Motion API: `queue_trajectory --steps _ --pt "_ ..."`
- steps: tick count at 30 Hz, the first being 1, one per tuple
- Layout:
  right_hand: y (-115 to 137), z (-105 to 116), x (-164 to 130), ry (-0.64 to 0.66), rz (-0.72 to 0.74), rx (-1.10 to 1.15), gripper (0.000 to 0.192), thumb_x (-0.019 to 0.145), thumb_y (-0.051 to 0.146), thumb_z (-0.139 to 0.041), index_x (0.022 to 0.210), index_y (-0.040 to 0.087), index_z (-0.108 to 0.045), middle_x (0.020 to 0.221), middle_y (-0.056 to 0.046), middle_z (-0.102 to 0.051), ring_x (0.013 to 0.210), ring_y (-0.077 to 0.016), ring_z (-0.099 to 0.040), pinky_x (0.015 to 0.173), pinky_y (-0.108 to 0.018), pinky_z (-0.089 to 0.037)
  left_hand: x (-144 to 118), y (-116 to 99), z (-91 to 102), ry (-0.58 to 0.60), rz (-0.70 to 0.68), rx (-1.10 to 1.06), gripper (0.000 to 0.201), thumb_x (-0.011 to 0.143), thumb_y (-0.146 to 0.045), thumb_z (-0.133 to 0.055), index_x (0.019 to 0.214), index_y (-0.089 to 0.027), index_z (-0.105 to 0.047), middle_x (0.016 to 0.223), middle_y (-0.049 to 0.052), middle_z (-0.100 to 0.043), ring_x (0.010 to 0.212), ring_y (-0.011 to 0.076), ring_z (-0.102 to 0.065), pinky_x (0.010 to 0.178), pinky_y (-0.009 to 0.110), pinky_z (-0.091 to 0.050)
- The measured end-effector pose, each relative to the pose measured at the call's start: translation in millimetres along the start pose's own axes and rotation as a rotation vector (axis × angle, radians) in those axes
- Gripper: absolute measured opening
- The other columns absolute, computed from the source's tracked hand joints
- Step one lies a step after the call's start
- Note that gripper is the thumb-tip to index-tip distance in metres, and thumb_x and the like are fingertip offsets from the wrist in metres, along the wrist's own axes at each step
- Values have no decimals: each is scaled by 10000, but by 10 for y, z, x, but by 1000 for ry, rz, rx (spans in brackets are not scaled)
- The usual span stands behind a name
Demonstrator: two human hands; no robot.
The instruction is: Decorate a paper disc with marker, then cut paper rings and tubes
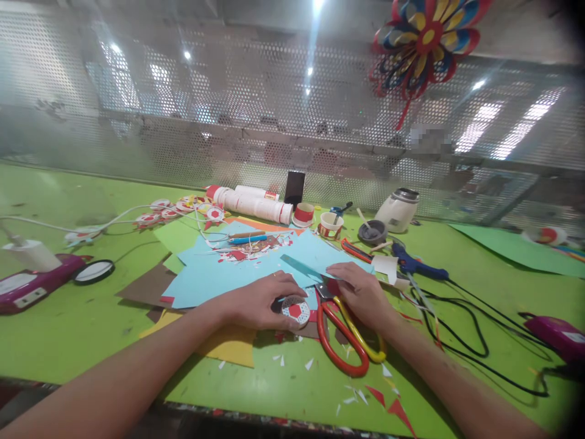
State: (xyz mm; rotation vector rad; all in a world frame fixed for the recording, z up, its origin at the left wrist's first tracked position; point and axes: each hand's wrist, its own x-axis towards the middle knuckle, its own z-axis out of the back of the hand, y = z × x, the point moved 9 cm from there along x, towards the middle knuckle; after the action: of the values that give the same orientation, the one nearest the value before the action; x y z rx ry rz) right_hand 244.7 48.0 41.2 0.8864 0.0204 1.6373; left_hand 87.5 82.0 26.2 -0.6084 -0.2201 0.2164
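I note left hand (262, 302) flat, fingers together, pinning the round paper piece (295, 310); right hand (361, 292) at 3 o'clock rests loosely spread on scissors (340, 332): keep pressure even

scissors (343, 332) blades hidden under right hand (361, 292).

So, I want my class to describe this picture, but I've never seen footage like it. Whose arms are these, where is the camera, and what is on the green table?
There is no machine here: a person wears a camera on the head, so you look down along their own bare arms. The left hand rests on a small round paper disc with a red centre. The right hand lies on the blades of red and yellow scissors; neither hand grips anything. Under them is a green table with blue paper sheets, paper scraps, a blue glue gun with a black cord, small cups and white tubes. A paper pinwheel hangs above.
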Motion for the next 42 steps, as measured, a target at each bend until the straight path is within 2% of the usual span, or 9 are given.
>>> queue_trajectory --steps 3,8,13,20,28,31,35,39,42 --pt "-169 108 -4 -112 -130 6 308 760 148 -497 943 192 -742 984 -70 -746 946 -238 -669 914 -423 -491 0 9 -1 4 16 -7 537 764 -471 -646 1228 -210 -581 1114 90 -571 1034 239 -520 916 352 -427" --pt "-523 356 -32 -303 -373 41 333 780 282 -535 986 126 -743 901 -90 -759 823 -277 -682 763 -427 -528 3 -9 7 8 29 -12 527 778 -458 -633 1235 -202 -574 1100 91 -569 1040 239 -512 918 349 -421" --pt "-672 508 -62 -413 -473 133 367 753 338 -582 1010 127 -740 883 -71 -757 768 -249 -665 687 -365 -509 -1 -10 6 9 32 -18 511 787 -464 -625 1225 -204 -581 1090 84 -565 1035 230 -511 919 339 -416" --pt "-572 495 -44 -384 -474 264 327 693 330 -653 958 167 -753 883 -41 -752 793 -226 -646 708 -347 -492 11 14 27 -12 64 -34 511 798 -503 -600 1214 -208 -574 1085 82 -592 1001 236 -541 876 346 -435" --pt "-563 438 -37 -357 -477 380 328 681 349 -685 942 162 -749 870 -55 -749 769 -213 -655 684 -339 -510 5 245 99 -187 200 -213 402 823 -435 -581 1108 -155 -626 1016 83 -672 887 193 -608 805 309 -466" --pt "-457 397 -51 -329 -471 390 313 683 334 -692 949 179 -751 898 -48 -757 812 -225 -672 715 -352 -532 18 292 120 -260 220 -300 366 848 -409 -552 1099 -159 -646 1058 86 -683 936 201 -614 846 321 -454" --pt "-171 293 -63 -230 -373 334 250 706 321 -664 912 221 -765 877 -32 -767 820 -249 -698 737 -385 -562 31 423 68 -347 335 -649 338 873 -376 -514 1047 -126 -659 1031 115 -690 900 198 -626 773 316 -478" --pt "163 159 -69 -95 -150 327 228 736 215 -615 901 268 -762 909 -12 -766 844 -231 -711 783 -357 -575 23 524 10 -468 389 -1261 264 869 -282 -531 1021 -89 -628 957 141 -690 838 173 -651 776 304 -492" --pt "378 103 -82 -33 38 334 298 770 118 -586 959 293 -736 957 1 -756 895 -201 -703 812 -322 -571 15 521 8 -493 407 -1471 211 870 -216 -524 994 -66 -604 916 159 -683 820 185 -669 816 326 -496"
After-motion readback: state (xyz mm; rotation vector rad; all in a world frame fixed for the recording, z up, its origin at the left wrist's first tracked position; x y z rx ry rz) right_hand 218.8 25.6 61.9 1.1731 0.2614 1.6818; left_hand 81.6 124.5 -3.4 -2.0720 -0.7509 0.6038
